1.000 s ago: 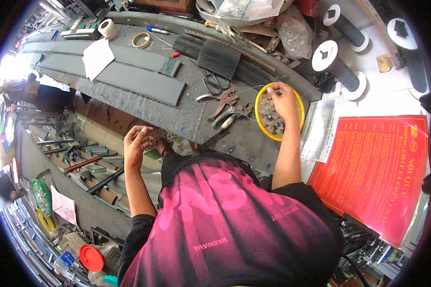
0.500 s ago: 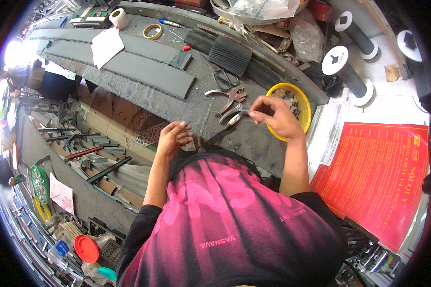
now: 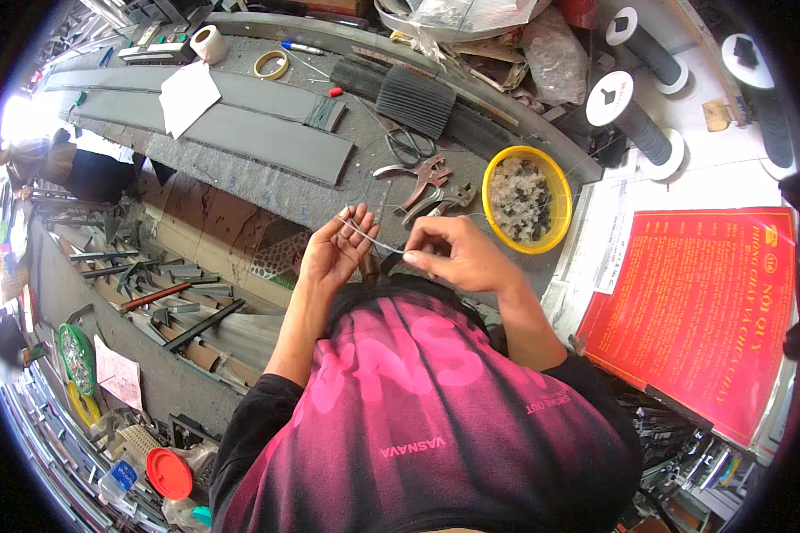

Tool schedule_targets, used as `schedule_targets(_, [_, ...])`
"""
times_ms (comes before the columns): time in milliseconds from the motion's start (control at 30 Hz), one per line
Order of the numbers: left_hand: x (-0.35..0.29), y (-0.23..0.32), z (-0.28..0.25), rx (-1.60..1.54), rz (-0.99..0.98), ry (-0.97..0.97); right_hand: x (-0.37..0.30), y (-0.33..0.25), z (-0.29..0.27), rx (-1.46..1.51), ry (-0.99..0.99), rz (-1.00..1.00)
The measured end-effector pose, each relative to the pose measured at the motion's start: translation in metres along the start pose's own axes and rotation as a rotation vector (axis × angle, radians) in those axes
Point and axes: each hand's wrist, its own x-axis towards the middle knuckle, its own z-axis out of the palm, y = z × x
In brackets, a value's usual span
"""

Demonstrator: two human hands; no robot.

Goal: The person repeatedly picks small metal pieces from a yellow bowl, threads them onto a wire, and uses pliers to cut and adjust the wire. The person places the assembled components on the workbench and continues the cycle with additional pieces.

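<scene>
A thin grey cord (image 3: 375, 236) stretches between my two hands, just in front of the pink and black shirt. My left hand (image 3: 333, 253) is turned palm up, its thumb and fingertips closing on the cord's left end. From the right, my right hand (image 3: 458, 253) pinches the other end between thumb and forefinger. Beyond the hands lie worn pliers (image 3: 425, 176) and, behind them, a pair of scissors (image 3: 407, 145). A grey curved tool (image 3: 437, 204) sits partly hidden behind my right hand. To its right stands a yellow basket (image 3: 564, 191) holding crumpled clear and dark scraps.
Long grey strips (image 3: 276, 142) lie across the bench under a white paper (image 3: 187, 99). Behind are a tape roll (image 3: 271, 64) and a ribbed dark pad (image 3: 416, 100). Spools of dark thread (image 3: 640, 129) stand right, above a red poster (image 3: 684, 311). Metal offcuts (image 3: 164, 275) fill the left recess.
My right hand has moved left and nearer, away from the yellow basket. My left hand has turned palm up and risen slightly; the cord now spans both hands.
</scene>
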Motion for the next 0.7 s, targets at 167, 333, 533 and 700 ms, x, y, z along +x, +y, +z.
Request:
schedule_targets(167, [0.001,0.004,-0.006,-0.010,-0.014,0.100,-0.007,0.015,0.005,0.274,0.213,0.001])
schedule_targets(333, [0.004,-0.007,-0.010,0.054,-0.054,0.118,-0.001,0.018,0.011,0.271,0.203,0.008])
schedule_targets(533, [0.008,-0.010,-0.010,0.033,0.029,0.117,-0.004,0.016,0.012,0.161,0.031,0.064])
schedule_targets(700, [0.008,-0.004,-0.013,-0.121,0.118,0.049,-0.012,0.021,0.009,0.082,-0.097,0.095])
